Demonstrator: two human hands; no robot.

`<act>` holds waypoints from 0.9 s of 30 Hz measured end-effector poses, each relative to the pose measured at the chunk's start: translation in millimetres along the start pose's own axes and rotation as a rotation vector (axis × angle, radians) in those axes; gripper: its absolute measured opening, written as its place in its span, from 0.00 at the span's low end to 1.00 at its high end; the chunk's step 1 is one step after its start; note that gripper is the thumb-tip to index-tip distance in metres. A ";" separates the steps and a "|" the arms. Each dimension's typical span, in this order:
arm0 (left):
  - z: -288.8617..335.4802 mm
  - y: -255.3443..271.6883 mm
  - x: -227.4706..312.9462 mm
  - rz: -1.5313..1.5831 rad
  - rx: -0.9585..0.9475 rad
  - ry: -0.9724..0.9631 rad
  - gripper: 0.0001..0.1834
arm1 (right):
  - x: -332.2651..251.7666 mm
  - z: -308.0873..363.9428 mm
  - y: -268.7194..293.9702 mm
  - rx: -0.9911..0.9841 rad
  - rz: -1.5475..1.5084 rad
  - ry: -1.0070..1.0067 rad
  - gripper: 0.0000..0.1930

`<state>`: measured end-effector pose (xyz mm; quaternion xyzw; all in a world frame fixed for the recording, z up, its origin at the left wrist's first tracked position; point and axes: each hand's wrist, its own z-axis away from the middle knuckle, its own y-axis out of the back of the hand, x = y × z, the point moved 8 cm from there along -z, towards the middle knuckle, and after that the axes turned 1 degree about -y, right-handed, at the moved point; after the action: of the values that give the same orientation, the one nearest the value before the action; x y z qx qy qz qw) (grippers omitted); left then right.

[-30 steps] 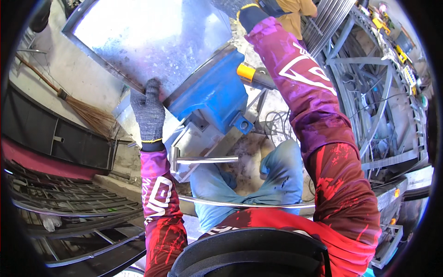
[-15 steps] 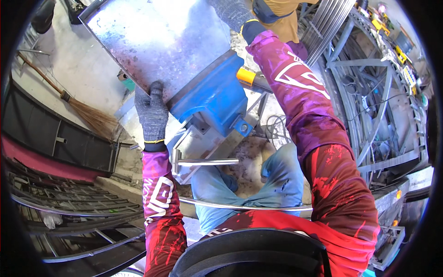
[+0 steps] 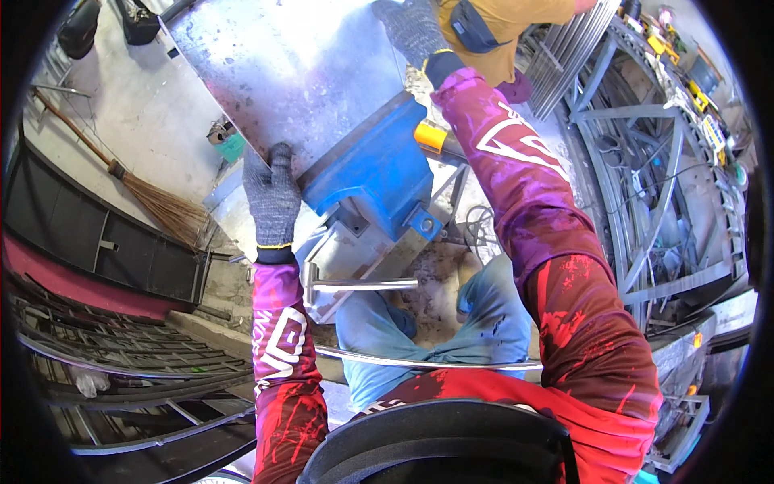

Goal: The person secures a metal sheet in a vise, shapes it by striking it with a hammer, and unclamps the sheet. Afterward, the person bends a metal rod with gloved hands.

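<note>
A shiny, stained metal sheet (image 3: pixel 282 81) with straight edges lies tilted against the jaw of a blue bench vise (image 3: pixel 379 165). My left hand (image 3: pixel 272 194), in a grey knit glove, grips the sheet's near left edge, thumb on top and fingers hidden beneath. At the far right edge of the sheet, my gloved right hand (image 3: pixel 413 34) is closed around the border, its fingertips partly hidden. A metal T-shaped vise handle (image 3: pixel 363 284) sticks out below my left wrist.
Another person in tan clothing (image 3: pixel 504 24) stands just past my right hand. Metal tubes (image 3: pixel 574 56) and a steel frame rack (image 3: pixel 629 113) are on the right. A straw broom (image 3: pixel 161 202) lies at left, above dark metal panels (image 3: pixel 145 258). A yellow-ended tool (image 3: pixel 430 138) sits beside the vise.
The sheet has turned slightly, its far left corner shifting right and up. My left hand has moved a little right with it. The other person has leaned further into view.
</note>
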<state>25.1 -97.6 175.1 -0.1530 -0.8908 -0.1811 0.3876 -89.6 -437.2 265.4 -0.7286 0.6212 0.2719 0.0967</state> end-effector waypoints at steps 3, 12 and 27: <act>-1.5 -9.9 -0.7 0.001 -0.034 0.063 0.20 | -2.3 3.4 -3.4 -0.065 1.052 0.437 0.10; 1.4 1.9 -7.2 -0.028 0.011 0.035 0.20 | -26.0 4.3 2.9 -0.153 -0.458 -0.165 0.07; -1.7 -7.6 -3.0 -0.041 -0.052 0.063 0.16 | 28.6 316.9 154.6 0.010 0.096 -0.899 0.12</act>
<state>25.0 -105.5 172.4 -0.1387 -0.8761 -0.2168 0.4076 -322.9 -342.2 16.9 -0.5083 0.5519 0.5623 0.3478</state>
